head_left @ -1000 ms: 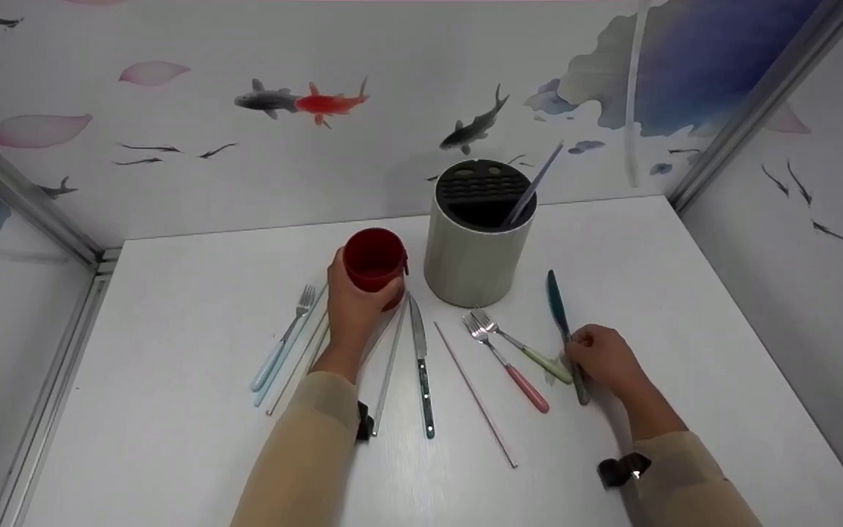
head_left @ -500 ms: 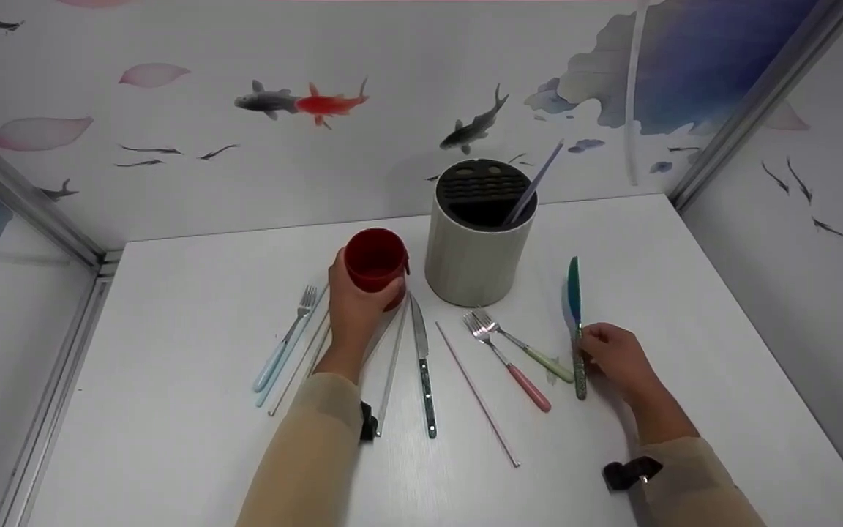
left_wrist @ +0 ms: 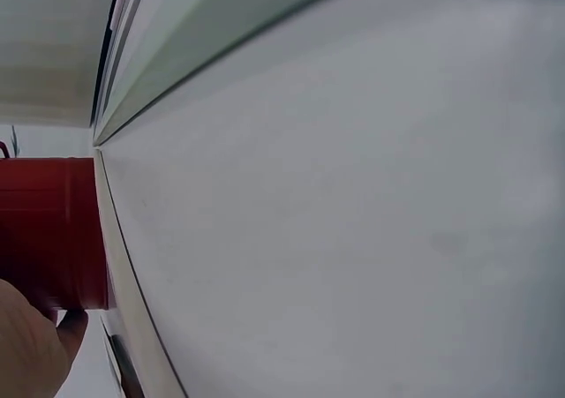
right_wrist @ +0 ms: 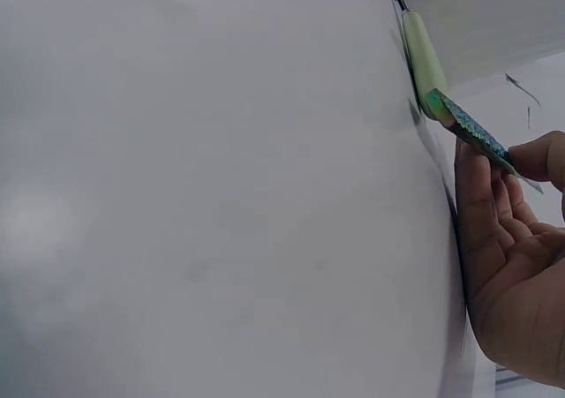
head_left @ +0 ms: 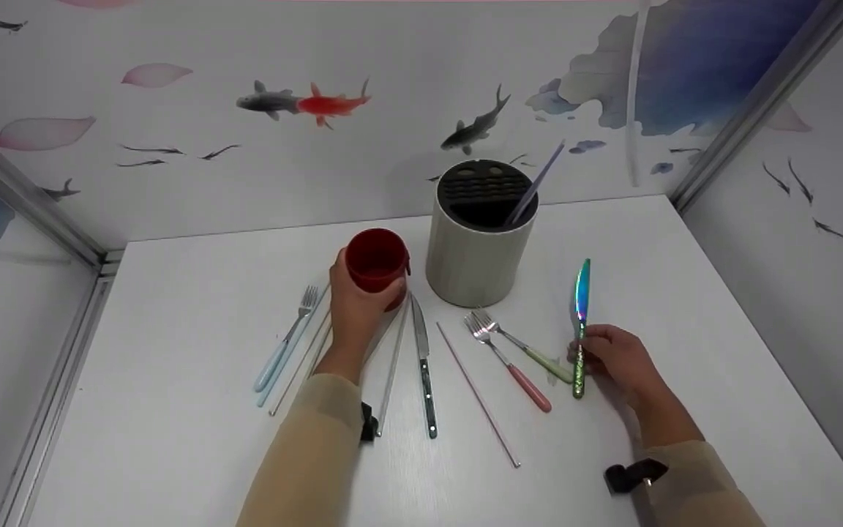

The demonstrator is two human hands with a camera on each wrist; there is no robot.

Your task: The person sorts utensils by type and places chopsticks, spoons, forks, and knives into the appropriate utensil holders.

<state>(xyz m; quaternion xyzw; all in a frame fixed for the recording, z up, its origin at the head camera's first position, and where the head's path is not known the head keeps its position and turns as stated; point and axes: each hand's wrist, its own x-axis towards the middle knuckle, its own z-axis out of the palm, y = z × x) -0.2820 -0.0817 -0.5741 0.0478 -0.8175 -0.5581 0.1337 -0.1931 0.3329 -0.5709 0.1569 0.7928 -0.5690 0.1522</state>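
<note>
My left hand [head_left: 357, 307] grips a red cup [head_left: 377, 258] around its side, thumb toward the front; the cup stands upright, and its wall [left_wrist: 53, 230] shows in the left wrist view. At the right, my right hand [head_left: 620, 356] pinches the handle of an iridescent table knife [head_left: 581, 322], whose blue-green blade points away from me. In the right wrist view thumb and fingers hold its glittery handle [right_wrist: 477, 133], close beside a green-handled fork [right_wrist: 424, 58]. A pink-handled fork [head_left: 509, 366] lies left of that.
A cream utensil holder [head_left: 473, 256] with a black slotted top stands behind, a purple stick [head_left: 537, 183] leaning in it. On the white table [head_left: 158, 410] lie a dark-handled knife [head_left: 425, 380], a pink stick [head_left: 478, 395], a blue-handled fork [head_left: 279, 351] and several thin sticks. Patterned walls enclose back and sides.
My right hand has shifted slightly right with the iridescent knife, which has swung from leaning left to nearly straight, its blade catching more light. The left hand and red cup have hardly moved.
</note>
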